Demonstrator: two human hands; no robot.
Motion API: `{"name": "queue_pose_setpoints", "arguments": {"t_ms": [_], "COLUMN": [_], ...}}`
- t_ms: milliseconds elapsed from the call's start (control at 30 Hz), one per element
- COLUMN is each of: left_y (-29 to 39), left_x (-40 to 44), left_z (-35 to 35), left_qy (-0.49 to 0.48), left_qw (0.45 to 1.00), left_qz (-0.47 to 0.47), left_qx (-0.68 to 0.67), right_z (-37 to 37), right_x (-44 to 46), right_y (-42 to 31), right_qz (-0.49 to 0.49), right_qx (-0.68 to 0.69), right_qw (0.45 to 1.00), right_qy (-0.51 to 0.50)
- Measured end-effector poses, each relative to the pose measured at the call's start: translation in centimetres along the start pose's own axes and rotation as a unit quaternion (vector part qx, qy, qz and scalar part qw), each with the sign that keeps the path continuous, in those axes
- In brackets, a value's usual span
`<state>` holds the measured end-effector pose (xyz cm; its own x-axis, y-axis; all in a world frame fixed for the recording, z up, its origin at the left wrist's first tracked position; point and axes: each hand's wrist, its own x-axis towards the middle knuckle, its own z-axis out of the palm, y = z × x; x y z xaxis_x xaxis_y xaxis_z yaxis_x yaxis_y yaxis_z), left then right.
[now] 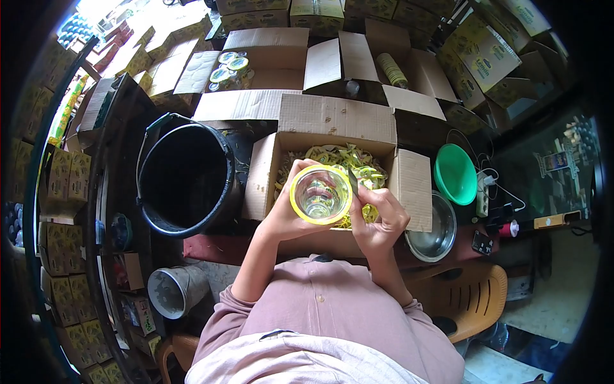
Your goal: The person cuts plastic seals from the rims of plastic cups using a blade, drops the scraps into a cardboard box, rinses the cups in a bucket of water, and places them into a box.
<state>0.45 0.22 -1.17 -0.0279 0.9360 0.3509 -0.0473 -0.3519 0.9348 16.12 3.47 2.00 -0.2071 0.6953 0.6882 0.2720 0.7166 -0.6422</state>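
Head view, as I see it remotely. L. hand (286, 203) wraps a clear cup (320, 200) w/ yellow rim, mouth turned twd. the cam; its fingers curl abt. the cup's outer wall, tips partly hidden behind it, so I can't tell how far apart they are. R. hand (382, 216) has thumb & forefinger pinching a thin dark strip (353, 182), blade-like, at the cup's right edge; remaining fingers curl twd. the palm. Cup is held up in front of the torso, approx. mid-view, over the near part of an open carton (337, 120).

Surroundings: carton holds yellow-green scraps (339, 155), partly masked for me by cup & hands. Its R. flap (414, 185) sticks out just beyond the R. hand & overlaps the clear bowl (440, 238); its L. flap (261, 182) stands betw. the carton & a lg. black bucket (185, 176). Green bowl (455, 174) sits to the R., nr. a white cable (510, 195). Farther back: L. carton w/ lidded jars (230, 69), R. carton w/ a cup stack (392, 70). Lower L.: grey bucket (176, 291); lower R.: brown chair (476, 297). Printed boxes (64, 243) line the far L. side.
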Motion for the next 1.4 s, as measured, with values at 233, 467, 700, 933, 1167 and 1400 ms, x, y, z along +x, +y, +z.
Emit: {"name": "queue_pose_setpoints", "arguments": {"t_ms": [233, 467, 700, 933, 1167, 1400], "left_y": [0.2, 0.5, 0.3, 0.4, 0.5, 0.3], "left_x": [-0.1, 0.4, 0.0, -0.1, -0.1, -0.3], "left_z": [-0.4, 0.1, 0.7, 0.8, 1.2, 1.0], "left_qy": [-0.075, -0.006, 0.034, 0.031, 0.038, 0.01], "left_qw": [0.997, 1.0, 0.999, 0.999, 0.998, 0.999], "left_qz": [-0.012, -0.002, 0.024, 0.02, 0.011, -0.002], "left_qx": [0.018, -0.023, -0.029, -0.029, -0.045, -0.034], "right_z": [0.1, -0.1, 0.2, 0.4, 0.4, 0.4], "right_x": [0.2, 0.4, -0.2, -0.6, -1.1, -0.7], "right_y": [0.4, 0.2, 0.0, -0.2, -0.6, -0.4], "right_qz": [0.0, 0.01, 0.002, -0.009, -0.024, -0.024], "right_qx": [0.02, -0.011, -0.025, -0.034, -0.057, -0.061], "right_qw": [1.0, 1.0, 0.999, 0.998, 0.996, 0.996], "right_qy": [-0.005, 0.004, 0.041, 0.047, 0.059, 0.068]}}
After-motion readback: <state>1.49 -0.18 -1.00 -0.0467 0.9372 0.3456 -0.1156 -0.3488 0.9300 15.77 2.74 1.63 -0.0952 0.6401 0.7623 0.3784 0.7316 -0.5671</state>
